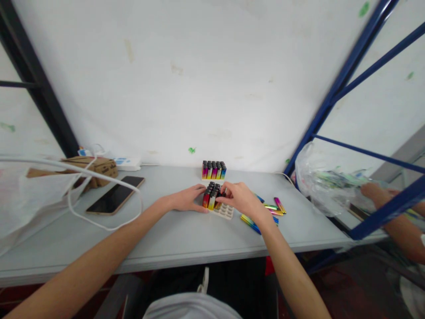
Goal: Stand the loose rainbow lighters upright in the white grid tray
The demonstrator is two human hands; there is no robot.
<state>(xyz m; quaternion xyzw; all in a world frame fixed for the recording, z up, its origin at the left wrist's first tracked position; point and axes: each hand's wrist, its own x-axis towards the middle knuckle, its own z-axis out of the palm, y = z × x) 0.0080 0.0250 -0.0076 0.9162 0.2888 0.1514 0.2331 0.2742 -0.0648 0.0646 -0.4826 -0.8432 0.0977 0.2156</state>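
A pale tray [227, 212] with round-edged slots stands on the grey table, its left part filled with upright colourful lighters [210, 197] with black tops. My left hand [190, 198] rests at the tray's left side, thumb and fingers apart around its edge. My right hand [239, 198] is over the tray, fingers pinched at a dark-topped lighter [223, 195] beside the filled rows. Slots at the tray's right end hold nothing. Behind it stands a second set of upright lighters [214, 170] in a tray. Loose lighters [250, 223] lie to the right of my right hand.
A phone [115, 196], a white cable [109, 229], a cardboard box [96, 168] and a white bag [36, 199] are on the left. A blue metal frame [327, 106] and a clear plastic bag [315, 181] stand right. Beyond it, another person's arm [395, 217] shows.
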